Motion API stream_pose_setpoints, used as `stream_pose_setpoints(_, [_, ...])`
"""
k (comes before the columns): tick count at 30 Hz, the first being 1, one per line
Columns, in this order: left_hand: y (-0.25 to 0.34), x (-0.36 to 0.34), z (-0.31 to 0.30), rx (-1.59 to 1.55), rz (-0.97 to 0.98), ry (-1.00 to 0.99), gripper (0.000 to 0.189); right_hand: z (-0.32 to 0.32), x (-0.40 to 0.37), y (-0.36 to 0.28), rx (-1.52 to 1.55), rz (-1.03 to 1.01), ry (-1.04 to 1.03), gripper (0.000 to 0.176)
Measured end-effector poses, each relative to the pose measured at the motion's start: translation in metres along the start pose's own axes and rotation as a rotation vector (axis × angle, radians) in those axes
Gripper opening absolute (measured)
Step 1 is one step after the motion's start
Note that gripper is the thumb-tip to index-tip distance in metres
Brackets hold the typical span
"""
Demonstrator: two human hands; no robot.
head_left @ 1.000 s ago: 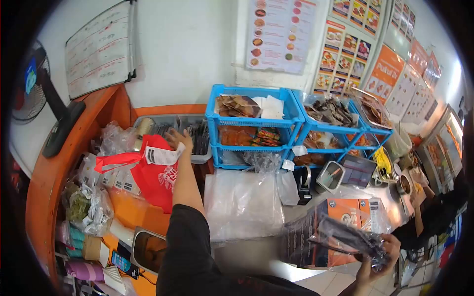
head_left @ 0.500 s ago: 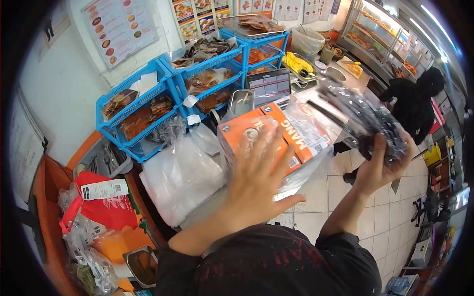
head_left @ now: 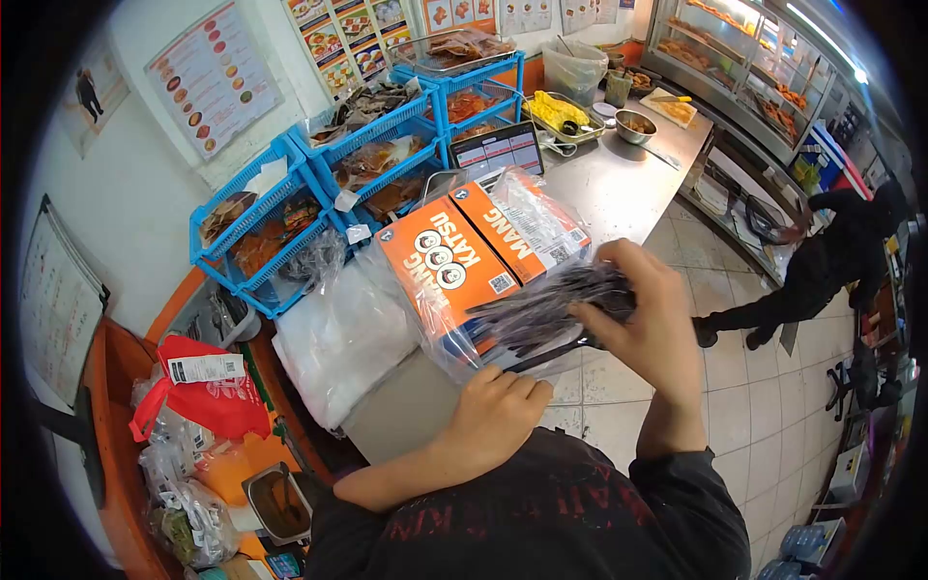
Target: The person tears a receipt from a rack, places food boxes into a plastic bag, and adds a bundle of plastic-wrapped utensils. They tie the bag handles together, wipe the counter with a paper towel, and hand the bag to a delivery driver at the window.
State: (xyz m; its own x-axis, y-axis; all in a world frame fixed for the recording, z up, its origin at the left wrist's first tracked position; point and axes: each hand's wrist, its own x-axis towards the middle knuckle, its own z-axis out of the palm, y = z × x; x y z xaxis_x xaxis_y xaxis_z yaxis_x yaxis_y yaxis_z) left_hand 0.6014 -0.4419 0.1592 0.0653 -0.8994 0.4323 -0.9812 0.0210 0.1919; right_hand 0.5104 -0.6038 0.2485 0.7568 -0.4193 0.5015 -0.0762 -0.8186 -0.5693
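Black plastic-wrapped utensils (head_left: 546, 311), centre of frame; the right hand (head_left: 650, 333), grip closed around one end, presumably steadies them; the left hand (head_left: 498, 411) curls below, its hold unclear.

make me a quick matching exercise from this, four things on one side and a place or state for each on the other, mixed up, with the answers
Things
1. dark bundle in clear plastic
2. red bag
3. tablet
4. metal bowl

Places and states
A. lit up, close to the blue trays
B. gripped by the right hand
C. round, sitting on the counter
D. bearing a white label

Pairs: 1-B, 2-D, 3-A, 4-C
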Motion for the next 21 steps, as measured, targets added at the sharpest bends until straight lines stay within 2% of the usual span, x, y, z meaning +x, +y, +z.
stream_pose_setpoints(3, [0.002,-0.002,0.001,-0.056,-0.007,0.044,0.004,-0.013,-0.005,-0.001,0.013,-0.016,0.045,0.034])
stream_pose_setpoints(5, [0.002,-0.005,0.001,-0.077,-0.005,0.018,0.005,-0.014,-0.002,-0.002,-0.048,-0.141,-0.072,0.033])
stream_pose_setpoints(7, [0.002,-0.007,0.0,-0.098,0.011,-0.001,0.005,0.004,0.008,0.005,-0.099,-0.384,-0.208,0.032])
stream_pose_setpoints(10, [0.002,-0.005,-0.001,-0.112,0.017,-0.015,0.006,0.043,0.008,0.019,-0.205,-0.581,-0.388,0.011])
stream_pose_setpoints(12, [0.002,-0.004,0.0,-0.106,-0.01,0.019,0.007,0.07,0.0,0.031,-0.351,-0.454,-0.453,0.027])
stream_pose_setpoints(13, [0.003,-0.003,0.0,-0.109,0.009,0.024,0.007,0.077,-0.003,0.035,-0.366,-0.446,-0.441,0.027])
stream_pose_setpoints(15, [0.003,-0.003,-0.001,-0.152,-0.011,0.033,0.007,0.088,-0.007,0.039,-0.35,-0.257,-0.408,0.038])
stream_pose_setpoints(16, [0.002,-0.001,0.0,-0.15,0.0,0.039,0.007,0.09,-0.01,0.038,-0.382,-0.2,-0.469,0.047])
stream_pose_setpoints(20, [-0.002,-0.001,0.001,-0.146,0.028,0.066,0.009,0.076,-0.015,0.038,-0.32,-0.212,-0.52,0.048])
stream_pose_setpoints(21, [-0.004,0.002,0.002,-0.126,0.057,0.052,0.009,0.074,-0.013,0.04,-0.255,-0.265,-0.449,0.048])
